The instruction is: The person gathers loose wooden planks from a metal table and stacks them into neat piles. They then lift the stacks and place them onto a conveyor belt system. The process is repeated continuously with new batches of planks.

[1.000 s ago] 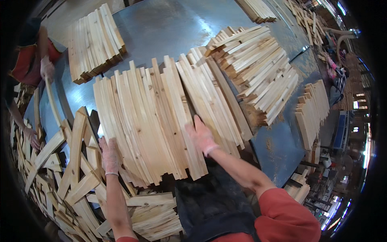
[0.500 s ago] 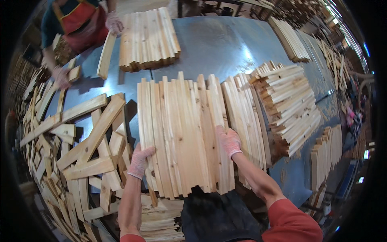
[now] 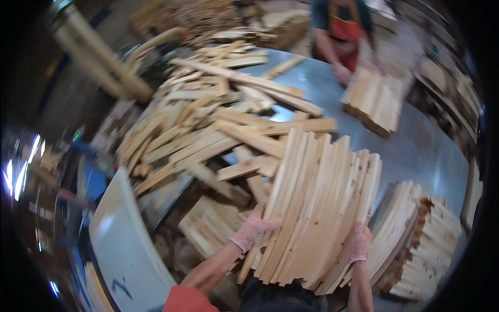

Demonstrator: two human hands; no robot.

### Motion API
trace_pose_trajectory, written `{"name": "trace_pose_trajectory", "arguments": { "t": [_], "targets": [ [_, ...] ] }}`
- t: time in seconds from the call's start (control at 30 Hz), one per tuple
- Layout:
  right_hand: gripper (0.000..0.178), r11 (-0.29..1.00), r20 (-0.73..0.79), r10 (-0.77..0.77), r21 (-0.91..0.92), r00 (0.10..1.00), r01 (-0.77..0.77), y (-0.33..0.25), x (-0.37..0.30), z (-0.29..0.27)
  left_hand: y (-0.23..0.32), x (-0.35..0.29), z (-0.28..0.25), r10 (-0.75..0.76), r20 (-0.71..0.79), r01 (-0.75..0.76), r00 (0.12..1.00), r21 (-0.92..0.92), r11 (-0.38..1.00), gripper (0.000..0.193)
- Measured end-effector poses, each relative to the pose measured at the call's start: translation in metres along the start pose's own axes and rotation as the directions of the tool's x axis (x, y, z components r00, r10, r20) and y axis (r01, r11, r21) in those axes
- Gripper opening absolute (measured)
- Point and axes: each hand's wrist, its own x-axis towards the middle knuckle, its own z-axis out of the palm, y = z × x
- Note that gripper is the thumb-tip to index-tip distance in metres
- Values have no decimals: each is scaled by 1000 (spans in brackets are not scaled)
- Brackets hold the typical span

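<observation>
Between my two hands is a wide row of pale wooden strips [image 3: 319,208], squeezed together side by side with uneven ends. My left hand [image 3: 254,228], in a pinkish glove, grips its left side with the thumb over the top. On the opposite side my right hand [image 3: 359,242], gloved alike, presses in; its fingers are partly hidden. The bundle's near end is in front of my dark apron. Just right of it stands another row of strips [image 3: 392,226], with a further stack [image 3: 429,249] beyond.
A jumbled heap of loose boards [image 3: 208,125] covers the metal table's [image 3: 436,151] left part. Across the table a co-worker [image 3: 340,41] handles a stack of strips [image 3: 374,99]. A pale curved panel [image 3: 125,244] stands at my left, near a lower stack of wood [image 3: 208,223].
My view has swung left, bringing in the pale panel and more of the heap. The bundle remains between my hands and looks tilted. The co-worker's hands are now at their stack.
</observation>
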Motion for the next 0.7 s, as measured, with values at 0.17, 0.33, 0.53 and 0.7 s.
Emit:
{"name": "trace_pose_trajectory", "arguments": {
  "t": [0.17, 0.33, 0.53, 0.7],
  "targets": [
    [51, 967, 262, -219, 186, 940, 174, -31, -18, 21, -18, -124, -34, 159, -211, -157, 964, 26, 987, 85],
    [47, 922, 505, -386, 245, 772, 301, -100, -80, 63, -60, -241, -66, 183, -475, -265, 861, -113, 957, 80],
    [51, 824, 661, -531, 255, 530, 507, -153, -231, 130, -104, -401, -118, 231, -737, -420, 635, -79, 904, 80],
    [46, 722, 783, -515, 176, 349, 669, -182, -369, 153, -161, -518, -168, 221, -793, -543, 568, -160, 825, 79]
  ]
}}
